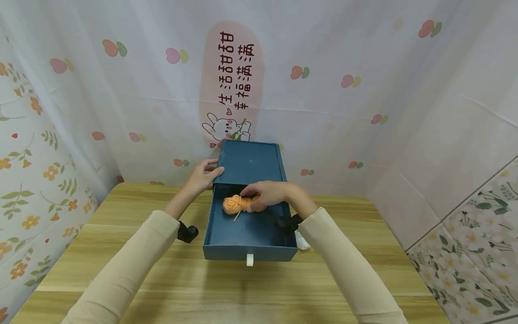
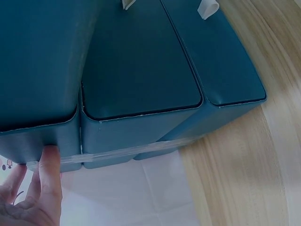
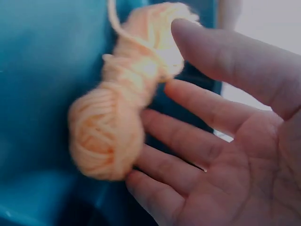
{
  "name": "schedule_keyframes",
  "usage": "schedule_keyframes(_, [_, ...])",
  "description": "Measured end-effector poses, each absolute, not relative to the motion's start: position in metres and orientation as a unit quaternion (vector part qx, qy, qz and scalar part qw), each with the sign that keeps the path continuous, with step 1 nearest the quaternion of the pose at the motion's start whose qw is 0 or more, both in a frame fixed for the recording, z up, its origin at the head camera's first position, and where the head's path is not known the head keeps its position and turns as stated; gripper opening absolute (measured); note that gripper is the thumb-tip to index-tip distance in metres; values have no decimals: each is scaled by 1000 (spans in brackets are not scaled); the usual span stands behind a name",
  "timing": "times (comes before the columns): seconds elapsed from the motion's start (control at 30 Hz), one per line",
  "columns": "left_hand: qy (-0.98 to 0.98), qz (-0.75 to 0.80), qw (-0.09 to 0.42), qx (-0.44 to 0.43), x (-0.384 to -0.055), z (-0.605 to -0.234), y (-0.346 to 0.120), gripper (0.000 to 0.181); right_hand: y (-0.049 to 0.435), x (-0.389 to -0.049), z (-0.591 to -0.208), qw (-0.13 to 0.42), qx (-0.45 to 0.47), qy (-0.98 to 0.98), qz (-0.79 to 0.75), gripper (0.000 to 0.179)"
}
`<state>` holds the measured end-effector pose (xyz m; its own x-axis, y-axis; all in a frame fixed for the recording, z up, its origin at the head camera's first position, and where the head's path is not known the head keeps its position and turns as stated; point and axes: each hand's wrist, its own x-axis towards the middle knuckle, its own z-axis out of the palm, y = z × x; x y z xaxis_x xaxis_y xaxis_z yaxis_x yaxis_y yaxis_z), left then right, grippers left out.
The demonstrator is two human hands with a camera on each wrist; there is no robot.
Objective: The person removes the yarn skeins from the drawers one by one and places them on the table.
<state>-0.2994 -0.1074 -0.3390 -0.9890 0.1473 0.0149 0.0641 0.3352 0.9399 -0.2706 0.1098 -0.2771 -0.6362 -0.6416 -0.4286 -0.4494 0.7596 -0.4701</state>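
A blue drawer box point(image 1: 251, 159) stands at the back of the table, its top drawer point(image 1: 236, 231) pulled out toward me. Inside that drawer lies a skein of orange yarn point(image 1: 232, 204), tied round its middle with a loose end trailing. My right hand point(image 1: 270, 192) reaches in over the skein. In the right wrist view its fingers extend fairly straight along one side of the yarn point(image 3: 106, 134), touching or nearly so, with the thumb at the far end. My left hand point(image 1: 202, 177) rests against the box's left side, fingertips on the blue wall point(image 2: 28, 141).
Lower drawers point(image 2: 136, 61) with white pull tabs sit beneath the opened one. The drawer's white tab point(image 1: 250, 260) hangs at its front. Something white point(image 1: 301, 240) lies on the wooden table point(image 1: 162, 279) right of the drawer. A printed curtain point(image 1: 323, 112) hangs directly behind the box.
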Motion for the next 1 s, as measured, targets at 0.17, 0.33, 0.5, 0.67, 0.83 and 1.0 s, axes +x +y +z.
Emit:
schedule_keyframes(0.17, [818,571,39,66,-300,-339,-106,59,106,-273,-288,293,-278,905,-137,59])
schedule_keyframes(0.33, [817,571,37,64,-300,-338,-106,59,104,-274,-294,279,-273,913,-118,60])
schedule_keyframes(0.5, [817,572,36,62,-298,-338,-107,59,102,-275,-299,263,-268,920,-109,51])
schedule_keyframes(0.67, [819,570,38,60,-299,-338,-107,59,101,-276,-301,254,-261,926,-100,41])
schedule_keyframes(0.83, [819,570,37,60,-299,-338,-107,59,102,-276,-302,250,-257,928,-97,39])
schedule_keyframes(1.0, [817,571,38,65,-298,-337,-107,60,105,-273,-299,242,-263,928,-106,37])
